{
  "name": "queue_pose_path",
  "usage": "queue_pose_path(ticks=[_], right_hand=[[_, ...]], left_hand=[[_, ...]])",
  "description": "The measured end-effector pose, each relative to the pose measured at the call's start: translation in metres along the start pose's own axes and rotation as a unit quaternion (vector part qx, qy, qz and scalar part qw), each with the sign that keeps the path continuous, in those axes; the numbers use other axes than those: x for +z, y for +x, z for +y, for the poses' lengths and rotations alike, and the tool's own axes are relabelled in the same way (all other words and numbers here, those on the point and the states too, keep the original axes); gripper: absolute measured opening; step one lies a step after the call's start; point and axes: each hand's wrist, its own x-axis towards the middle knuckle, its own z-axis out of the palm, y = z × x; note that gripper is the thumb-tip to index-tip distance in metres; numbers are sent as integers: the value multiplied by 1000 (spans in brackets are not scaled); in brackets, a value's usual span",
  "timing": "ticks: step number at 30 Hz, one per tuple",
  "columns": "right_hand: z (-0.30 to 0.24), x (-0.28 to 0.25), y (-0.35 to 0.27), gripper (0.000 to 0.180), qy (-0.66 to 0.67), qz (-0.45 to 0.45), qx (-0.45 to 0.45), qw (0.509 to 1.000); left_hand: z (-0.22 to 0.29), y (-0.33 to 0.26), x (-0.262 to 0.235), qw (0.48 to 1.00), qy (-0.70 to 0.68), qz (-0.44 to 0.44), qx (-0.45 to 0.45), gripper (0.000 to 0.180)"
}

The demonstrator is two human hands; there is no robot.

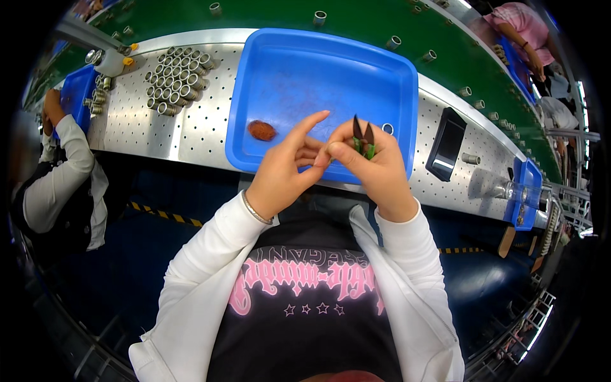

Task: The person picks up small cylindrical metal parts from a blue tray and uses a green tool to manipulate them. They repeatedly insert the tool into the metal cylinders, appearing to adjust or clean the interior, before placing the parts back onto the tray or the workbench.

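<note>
Over the near side of a blue tray [324,70], my two hands meet at the fingertips. My right hand [380,167] holds a pair of small snips [363,135], green-handled, with the dark blades apart and pointing away from me. My left hand [283,169] has its index finger stretched out, while its thumb and other fingers close in beside the right fingertips. Whatever may be pinched there is too small or hidden to make out. A reddish-brown oval lump [261,130] lies in the tray, left of my hands. Beside my right hand, a small pale ring [387,128] shows inside the tray.
Several short metal sleeves [175,79] stand grouped on the perforated metal table [210,127]. A black flat device [447,145] lies right of the tray. More sleeves stand on the green belt [280,14] behind. Co-workers [60,172] sit left and far right [522,32].
</note>
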Motion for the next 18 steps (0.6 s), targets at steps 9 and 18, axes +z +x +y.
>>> queue_pose_path(ticks=[9, 18], right_hand=[[7, -12, 13, 13, 72, 120, 20, 990], [15, -22, 6, 14, 123, 224, -29, 966]], left_hand=[[8, -2, 2, 999, 43, 3, 0, 60], [14, 0, -7, 991, -115, -33, -59, 59]])
